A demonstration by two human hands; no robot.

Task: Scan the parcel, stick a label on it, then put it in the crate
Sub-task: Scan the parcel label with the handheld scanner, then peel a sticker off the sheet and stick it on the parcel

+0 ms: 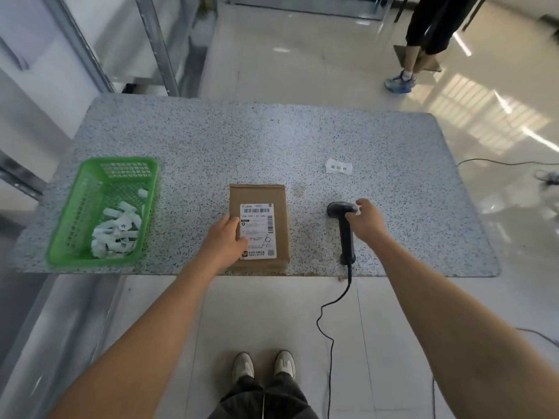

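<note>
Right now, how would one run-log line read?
left hand flat on parcel | right hand at scanner head | green crate left

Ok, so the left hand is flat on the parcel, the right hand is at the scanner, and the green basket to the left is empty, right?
Not quite: the head view shows the green basket holding white paper scraps. The rest stands: left hand on the parcel, right hand at the scanner.

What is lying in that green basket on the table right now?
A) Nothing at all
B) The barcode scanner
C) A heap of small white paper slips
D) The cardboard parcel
C: the green basket holds a heap of white paper slips, while the parcel lies on the table under the left hand and the right hand is on the scanner.
</note>
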